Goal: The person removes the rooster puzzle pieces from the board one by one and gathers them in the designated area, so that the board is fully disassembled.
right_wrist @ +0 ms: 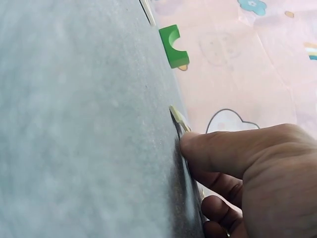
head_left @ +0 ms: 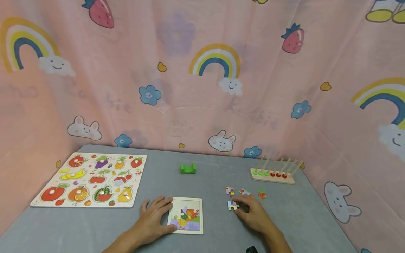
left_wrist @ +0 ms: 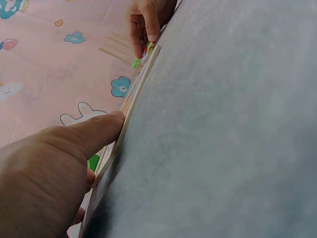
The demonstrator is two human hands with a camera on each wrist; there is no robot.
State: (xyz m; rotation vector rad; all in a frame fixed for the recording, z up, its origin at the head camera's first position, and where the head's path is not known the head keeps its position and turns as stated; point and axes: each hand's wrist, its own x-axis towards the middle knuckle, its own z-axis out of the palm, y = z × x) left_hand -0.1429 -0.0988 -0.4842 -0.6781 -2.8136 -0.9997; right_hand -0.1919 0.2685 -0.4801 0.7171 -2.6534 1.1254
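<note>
A square wooden puzzle board (head_left: 186,232) lies partly filled, with a cartoon picture in its lower part. My left hand (head_left: 155,218) rests at its left side, the thumb on the lower left of the frame and the fingertips by the upper left corner. In the left wrist view the straight thumb (left_wrist: 99,131) touches the frame's edge. My right hand (head_left: 254,214) pinches a jigsaw piece (head_left: 232,205) between thumb and fingers, right of the board. That piece (right_wrist: 178,116) shows tilted at the thumb tip in the right wrist view.
Loose jigsaw pieces (head_left: 230,190) lie just beyond my right hand. A fruit peg puzzle (head_left: 90,181) occupies the left of the grey table (head_left: 218,225). A green notched block (head_left: 188,169) stands near the back; a wooden rack with rods and beads (head_left: 272,176) sits back right.
</note>
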